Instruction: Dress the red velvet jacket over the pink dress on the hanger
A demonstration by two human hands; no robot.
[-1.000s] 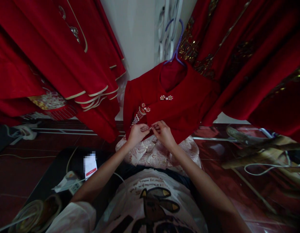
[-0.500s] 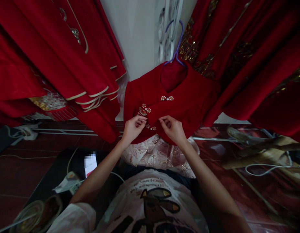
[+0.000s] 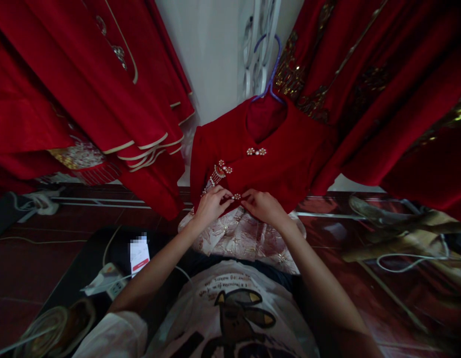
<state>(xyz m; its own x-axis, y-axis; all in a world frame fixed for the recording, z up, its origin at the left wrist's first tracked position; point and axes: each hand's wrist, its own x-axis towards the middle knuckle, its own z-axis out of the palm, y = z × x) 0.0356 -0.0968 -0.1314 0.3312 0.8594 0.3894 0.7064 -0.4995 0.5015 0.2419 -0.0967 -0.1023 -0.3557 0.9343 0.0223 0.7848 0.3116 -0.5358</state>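
A short red jacket (image 3: 286,164) hangs on a purple hanger (image 3: 273,64) in front of me, its lower part over a pale pink brocade cloth (image 3: 238,231). A beaded flower clasp (image 3: 257,151) lies below the neckline; a tasselled brooch (image 3: 219,174) is on the jacket's left side. At the hem, my left hand (image 3: 214,205) pinches the left end of a lower beaded clasp (image 3: 236,197). My right hand (image 3: 266,206) is closed at that clasp's right end, thumb and fingertips close together. The fingertips partly cover the clasp and the red edge there.
Red garments with cream piping (image 3: 141,114) hang at left, and gold-embroidered red ones (image 3: 338,74) at right. A lit phone (image 3: 139,256) and a power strip (image 3: 113,283) lie on a dark surface at lower left. Wooden pieces (image 3: 394,238) stand on the right.
Both hands have moved down the jacket and closer together, from above the lower clasp onto it. The brooch's tassels, partly covered by my left hand before, now show.
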